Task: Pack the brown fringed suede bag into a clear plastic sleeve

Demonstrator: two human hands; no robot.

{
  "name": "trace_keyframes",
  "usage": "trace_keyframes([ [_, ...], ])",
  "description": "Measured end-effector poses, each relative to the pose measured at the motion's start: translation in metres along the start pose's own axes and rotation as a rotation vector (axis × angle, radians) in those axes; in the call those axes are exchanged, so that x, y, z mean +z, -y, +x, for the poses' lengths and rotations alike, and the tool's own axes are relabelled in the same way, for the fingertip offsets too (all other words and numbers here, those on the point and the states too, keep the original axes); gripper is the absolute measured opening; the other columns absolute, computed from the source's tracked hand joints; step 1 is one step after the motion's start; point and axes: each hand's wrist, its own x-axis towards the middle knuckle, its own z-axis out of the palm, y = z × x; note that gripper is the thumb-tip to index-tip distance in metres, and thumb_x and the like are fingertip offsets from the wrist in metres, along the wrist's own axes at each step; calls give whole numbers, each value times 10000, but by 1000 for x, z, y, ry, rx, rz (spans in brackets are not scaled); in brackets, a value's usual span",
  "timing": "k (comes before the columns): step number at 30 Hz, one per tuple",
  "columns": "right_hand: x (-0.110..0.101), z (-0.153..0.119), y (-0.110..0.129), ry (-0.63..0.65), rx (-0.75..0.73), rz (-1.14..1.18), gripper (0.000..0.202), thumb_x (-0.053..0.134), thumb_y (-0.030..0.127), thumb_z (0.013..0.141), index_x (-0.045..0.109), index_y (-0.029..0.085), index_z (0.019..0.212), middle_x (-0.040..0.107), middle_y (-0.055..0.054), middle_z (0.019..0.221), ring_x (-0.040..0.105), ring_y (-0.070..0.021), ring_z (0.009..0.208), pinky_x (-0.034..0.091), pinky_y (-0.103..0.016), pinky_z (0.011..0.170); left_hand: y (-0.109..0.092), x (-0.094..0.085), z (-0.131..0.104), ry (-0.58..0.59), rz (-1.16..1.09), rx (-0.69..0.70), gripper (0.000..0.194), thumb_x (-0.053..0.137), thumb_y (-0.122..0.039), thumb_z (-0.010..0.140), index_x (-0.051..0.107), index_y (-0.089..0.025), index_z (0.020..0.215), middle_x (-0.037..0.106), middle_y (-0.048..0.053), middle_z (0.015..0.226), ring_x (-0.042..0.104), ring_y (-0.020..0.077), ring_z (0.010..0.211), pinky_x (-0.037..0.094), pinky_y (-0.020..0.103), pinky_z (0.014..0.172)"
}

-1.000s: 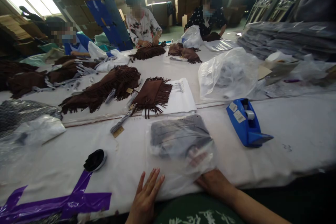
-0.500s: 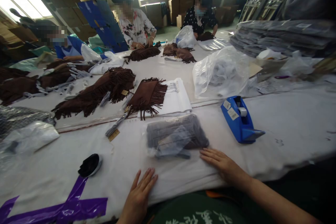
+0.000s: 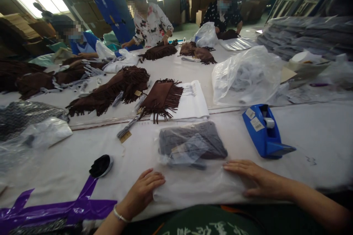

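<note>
A clear plastic bag (image 3: 193, 187) lies flat at the near edge of the white table (image 3: 317, 132). A folded grey garment (image 3: 193, 141) sits inside its far half. My left hand (image 3: 143, 187) curls its fingers on the bag's near left corner. My right hand (image 3: 253, 178) rests flat on the bag's right edge, fingers pointing left. Whether either hand pinches the plastic is not clear.
A blue tape dispenser (image 3: 264, 132) stands right of the bag. A black object (image 3: 100, 165) and purple tape strips (image 3: 57, 211) lie to the left. Brown fringed pieces (image 3: 162, 97), a stuffed plastic bag (image 3: 245, 77) and stacked grey packs (image 3: 298, 36) lie beyond. Three people work at the far side.
My left hand slid right and curled onto the bag's corner. My right hand moved from the bag's open end out to its right edge, and the bag now lies flatter.
</note>
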Motion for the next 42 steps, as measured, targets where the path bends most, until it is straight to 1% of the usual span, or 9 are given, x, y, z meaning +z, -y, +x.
trace_keyframes([
  [7, 10, 15, -4, -135, -14, -21, 763, 712, 382, 730, 358, 341, 1405, 451, -36, 1403, 381, -293, 1279, 286, -443, 1081, -7, 54, 23, -621, -236, -698, 334, 403, -431, 923, 627, -183, 915, 694, 58, 843, 659, 196, 782, 543, 310, 677],
  [12, 52, 34, -12, -639, 109, 46, 356, 398, 418, 933, 641, 216, 1098, 660, -94, 1080, 594, -254, 1011, 454, -379, 888, -4, 56, 34, -780, 89, -730, 505, 305, -546, 918, 591, -172, 736, 622, 64, 647, 608, 203, 606, 490, 315, 571],
  [15, 85, 46, -8, -875, 274, 45, 433, 345, 496, 937, 653, 191, 934, 688, -86, 802, 646, -251, 746, 485, -348, 685, -2, 48, 32, -780, 216, -695, 517, 278, -550, 922, 558, -189, 680, 574, 39, 567, 578, 190, 546, 455, 298, 547],
  [22, 93, 54, 9, -756, 490, -120, 532, 227, 568, 942, 636, 229, 939, 719, -88, 835, 678, -285, 750, 452, -334, 606, -12, 15, 24, -482, -101, -1014, 387, 452, -568, 857, 581, -205, 821, 617, -11, 573, 620, 185, 563, 455, 270, 529],
  [24, 89, 56, 9, -718, 513, -158, 561, 190, 563, 949, 637, 226, 924, 722, -88, 848, 680, -285, 759, 452, -337, 617, -16, -1, 30, -577, -40, -971, 369, 478, -524, 859, 591, -195, 983, 656, 12, 681, 637, 202, 641, 496, 305, 594],
  [27, 91, 58, 9, -701, 539, -217, 591, 158, 558, 952, 641, 218, 928, 721, -91, 824, 679, -290, 737, 439, -344, 597, -32, -19, 53, -740, 191, -586, 339, 508, -371, 879, 541, -187, 1161, 649, 80, 1025, 597, 242, 1004, 478, 403, 889],
  [30, 95, 58, 7, -717, 547, -237, 596, 152, 555, 952, 636, 208, 967, 717, -103, 827, 675, -293, 738, 427, -344, 592, -50, -16, 89, -561, 258, -261, 348, 556, -289, 864, 523, -213, 1201, 578, 78, 1200, 432, 266, 1234, 364, 460, 1041],
  [35, 85, 59, 13, -783, 521, -55, 486, 243, 567, 940, 581, 240, 815, 677, -52, 706, 648, -264, 698, 390, -323, 603, -48, 22, 132, -446, 135, -276, 92, 557, -264, 865, 562, -194, 805, 595, 57, 922, 539, 233, 969, 463, 418, 868],
  [42, 53, 57, 15, -931, 401, 508, 369, 514, 545, 841, 563, 212, 689, 580, 12, 561, 557, -169, 528, 400, -260, 510, -29, 38, 132, -522, 131, -226, 115, 527, -293, 888, 543, -203, 818, 570, 48, 916, 526, 220, 933, 440, 401, 864],
])
